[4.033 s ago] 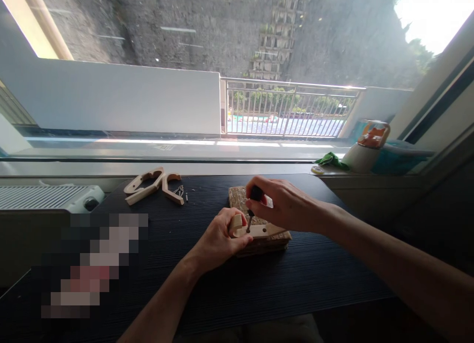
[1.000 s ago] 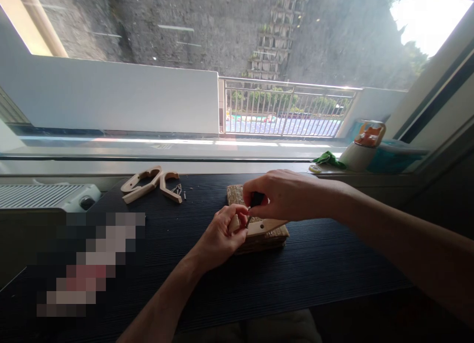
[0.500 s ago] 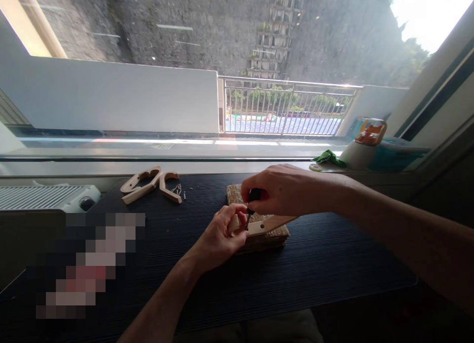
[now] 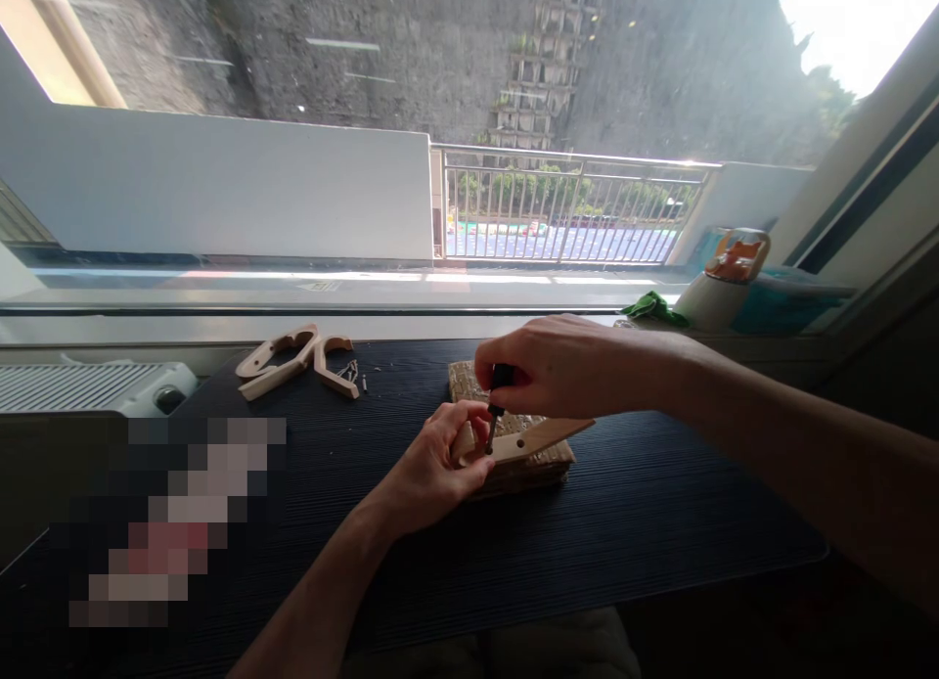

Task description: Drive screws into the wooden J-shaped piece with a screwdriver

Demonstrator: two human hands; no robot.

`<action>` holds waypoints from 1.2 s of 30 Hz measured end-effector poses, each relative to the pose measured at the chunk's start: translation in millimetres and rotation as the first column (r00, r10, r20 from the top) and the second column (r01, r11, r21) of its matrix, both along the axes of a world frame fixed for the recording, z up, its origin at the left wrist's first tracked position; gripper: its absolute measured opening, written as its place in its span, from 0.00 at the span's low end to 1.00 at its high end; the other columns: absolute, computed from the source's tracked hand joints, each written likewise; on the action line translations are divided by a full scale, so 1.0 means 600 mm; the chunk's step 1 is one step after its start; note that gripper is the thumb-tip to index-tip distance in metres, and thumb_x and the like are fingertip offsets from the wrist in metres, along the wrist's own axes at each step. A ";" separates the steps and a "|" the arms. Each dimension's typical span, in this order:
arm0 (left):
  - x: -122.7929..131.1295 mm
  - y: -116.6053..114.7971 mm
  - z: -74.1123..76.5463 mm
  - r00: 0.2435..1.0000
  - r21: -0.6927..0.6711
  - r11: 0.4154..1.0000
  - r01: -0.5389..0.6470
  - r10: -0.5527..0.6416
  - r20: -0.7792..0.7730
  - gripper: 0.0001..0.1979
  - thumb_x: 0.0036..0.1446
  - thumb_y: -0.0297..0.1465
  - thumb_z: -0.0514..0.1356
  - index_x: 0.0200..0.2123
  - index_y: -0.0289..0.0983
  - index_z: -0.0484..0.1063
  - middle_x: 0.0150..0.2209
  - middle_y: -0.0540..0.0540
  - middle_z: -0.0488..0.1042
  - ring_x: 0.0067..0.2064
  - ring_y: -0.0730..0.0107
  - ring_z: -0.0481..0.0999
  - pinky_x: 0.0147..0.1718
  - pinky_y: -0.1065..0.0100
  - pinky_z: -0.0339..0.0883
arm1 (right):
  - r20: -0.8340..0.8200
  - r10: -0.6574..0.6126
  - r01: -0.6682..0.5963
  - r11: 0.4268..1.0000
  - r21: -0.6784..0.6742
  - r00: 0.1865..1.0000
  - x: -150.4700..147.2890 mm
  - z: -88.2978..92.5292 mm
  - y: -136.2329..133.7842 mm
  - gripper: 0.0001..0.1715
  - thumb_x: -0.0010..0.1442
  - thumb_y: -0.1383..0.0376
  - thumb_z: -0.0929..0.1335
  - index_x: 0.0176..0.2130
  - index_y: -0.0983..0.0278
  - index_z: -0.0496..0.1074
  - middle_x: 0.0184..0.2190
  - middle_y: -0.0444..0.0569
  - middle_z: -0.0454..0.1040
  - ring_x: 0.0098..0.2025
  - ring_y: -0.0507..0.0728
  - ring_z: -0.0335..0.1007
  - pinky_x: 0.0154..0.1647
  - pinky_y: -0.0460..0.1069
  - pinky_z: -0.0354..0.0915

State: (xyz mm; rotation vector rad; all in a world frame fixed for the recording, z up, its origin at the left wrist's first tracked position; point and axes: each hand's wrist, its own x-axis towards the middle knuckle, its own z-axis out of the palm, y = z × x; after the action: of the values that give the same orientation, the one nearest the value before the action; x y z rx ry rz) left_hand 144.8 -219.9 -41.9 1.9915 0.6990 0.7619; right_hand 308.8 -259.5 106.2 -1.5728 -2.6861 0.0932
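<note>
A screwdriver [image 4: 497, 393] is gripped upright in the right hand [image 4: 564, 368], tip on a wooden piece [image 4: 529, 440]. The piece is pinched by the left hand [image 4: 432, 469] on a block [image 4: 522, 472], mid-desk [image 4: 623, 532].

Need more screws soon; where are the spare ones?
Head view: the screws lie far left on the table, just right of the loose wooden pieces.

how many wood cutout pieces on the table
3. Two cutout pieces lie at the table's far left; the third piece sits on the block, in the left hand. More may be hidden.
</note>
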 end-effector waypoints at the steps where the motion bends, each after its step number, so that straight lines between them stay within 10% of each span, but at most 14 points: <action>1: 0.000 0.000 -0.001 1.000 0.003 1.000 0.006 -0.006 0.001 0.19 0.48 0.27 0.60 0.45 0.42 0.64 0.38 0.50 0.69 0.42 0.69 0.69 0.44 0.66 0.64 | -0.006 0.005 -0.005 1.000 -0.002 1.000 0.000 0.000 0.000 0.10 0.56 0.59 0.62 0.32 0.61 0.70 0.23 0.41 0.69 0.22 0.47 0.56 0.25 0.45 0.48; 36: 0.000 0.002 0.000 0.997 -0.130 0.988 0.079 -0.076 0.029 0.19 0.49 0.27 0.58 0.46 0.41 0.63 0.39 0.50 0.69 0.39 0.73 0.69 0.40 0.71 0.65 | 0.002 -0.031 0.031 0.999 -0.006 1.000 0.002 0.006 -0.006 0.11 0.56 0.61 0.61 0.33 0.61 0.70 0.25 0.42 0.71 0.23 0.48 0.57 0.26 0.45 0.49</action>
State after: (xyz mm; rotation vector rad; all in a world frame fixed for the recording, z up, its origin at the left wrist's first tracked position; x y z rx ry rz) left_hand 144.8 -218.4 -42.0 1.8762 0.6376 0.6748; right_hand 309.7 -263.3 109.8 -1.6167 -2.6643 0.0985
